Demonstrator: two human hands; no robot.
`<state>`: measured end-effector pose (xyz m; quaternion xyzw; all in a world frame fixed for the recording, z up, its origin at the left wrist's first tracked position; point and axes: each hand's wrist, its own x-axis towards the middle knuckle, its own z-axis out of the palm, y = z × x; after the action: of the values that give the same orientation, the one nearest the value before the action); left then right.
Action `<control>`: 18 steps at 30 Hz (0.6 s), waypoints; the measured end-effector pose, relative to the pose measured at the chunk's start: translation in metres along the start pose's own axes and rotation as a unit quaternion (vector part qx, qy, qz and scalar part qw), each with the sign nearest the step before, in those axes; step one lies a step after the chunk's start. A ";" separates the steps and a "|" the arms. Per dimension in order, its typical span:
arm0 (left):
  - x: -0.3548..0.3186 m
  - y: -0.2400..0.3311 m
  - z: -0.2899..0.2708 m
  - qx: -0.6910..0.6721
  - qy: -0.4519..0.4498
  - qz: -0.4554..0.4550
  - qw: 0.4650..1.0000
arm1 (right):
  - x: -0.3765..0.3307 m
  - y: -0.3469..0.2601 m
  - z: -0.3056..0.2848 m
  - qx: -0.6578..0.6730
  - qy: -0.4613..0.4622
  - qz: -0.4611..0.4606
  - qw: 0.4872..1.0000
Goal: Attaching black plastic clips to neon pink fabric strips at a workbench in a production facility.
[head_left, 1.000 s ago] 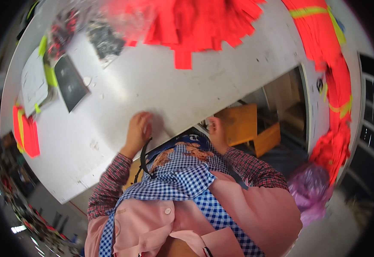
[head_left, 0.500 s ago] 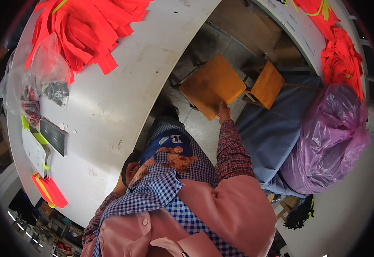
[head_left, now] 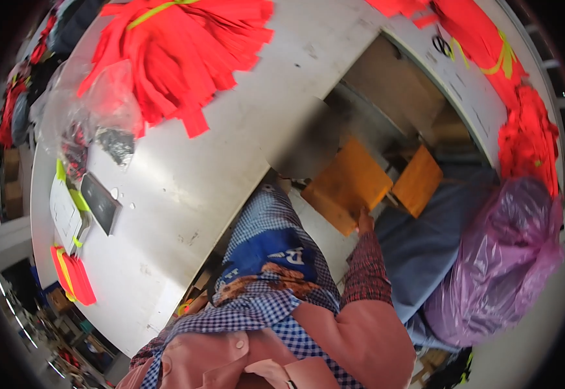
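My right hand [head_left: 365,222] grips the near edge of a wooden chair's orange-brown seat [head_left: 348,185], which stands in the gap between the tables. The chair's backrest panel [head_left: 418,181] shows to the right of the seat. Low beside my checked apron, my left hand [head_left: 198,303] is mostly hidden by the cloth and the table edge. Its fingers do not show clearly, and I cannot tell whether it holds anything.
A white table [head_left: 185,188] on the left bears bundled red strips [head_left: 166,65], a plastic bag [head_left: 114,97] and a dark flat box [head_left: 101,202]. To the right lie dark blue cloth [head_left: 425,249] and a purple plastic bag [head_left: 490,272]. A dark blurred shape [head_left: 308,142] covers part of the table edge.
The view has shifted, so the tables and chair appear lower and farther right. My right hand stays on the seat. My left hand has sunk lower beside the apron. The dark blur has appeared.
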<state>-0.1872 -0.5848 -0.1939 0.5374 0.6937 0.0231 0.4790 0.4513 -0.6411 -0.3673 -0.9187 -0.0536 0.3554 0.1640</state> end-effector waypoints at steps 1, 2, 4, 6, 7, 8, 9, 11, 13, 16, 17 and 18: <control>-0.019 -0.040 -0.027 -0.008 0.016 -0.007 1.000 | 0.002 -0.008 -0.011 -0.024 -0.018 -0.013 0.999; -0.038 -0.036 -0.032 -0.015 0.044 -0.025 0.999 | -0.010 -0.044 -0.004 -0.030 -0.030 -0.034 0.999; -0.021 -0.027 0.027 -0.033 0.094 -0.062 0.993 | -0.044 -0.114 -0.002 -0.064 0.171 -0.081 0.980; 0.001 -0.015 0.059 -0.064 0.112 -0.074 0.989 | -0.028 -0.170 -0.023 -0.030 0.221 -0.229 0.948; 0.009 -0.007 0.065 -0.080 0.123 -0.083 0.986 | -0.019 -0.201 -0.030 0.006 0.251 -0.359 0.899; 0.012 -0.006 0.070 -0.090 0.141 -0.099 0.981 | -0.028 -0.248 -0.026 0.028 0.215 -0.398 0.892; 0.019 0.007 0.094 -0.103 0.160 -0.119 0.974 | -0.056 -0.311 -0.021 0.046 0.175 -0.439 0.880; 0.026 0.013 0.110 -0.126 0.169 -0.137 0.968 | -0.061 -0.397 -0.022 0.066 0.133 -0.554 0.819; 0.045 0.020 0.119 -0.144 0.178 -0.165 0.959 | -0.080 -0.490 -0.011 0.027 0.071 -0.647 0.759; 0.059 -0.014 0.143 -0.068 0.043 -0.253 0.964 | -0.090 -0.609 0.025 0.019 0.000 -0.708 0.706; 0.066 -0.004 0.156 -0.083 0.047 -0.258 0.961 | -0.088 -0.643 0.037 0.015 -0.030 -0.711 0.702; 0.061 0.015 0.163 -0.135 -0.057 -0.327 0.934 | -0.084 -0.673 0.045 0.004 -0.038 -0.721 0.692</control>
<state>-0.0618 -0.6097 -0.3127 0.2115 0.7932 -0.0723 0.5665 0.3709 -0.0146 -0.1164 -0.5832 -0.7038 0.1632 0.3714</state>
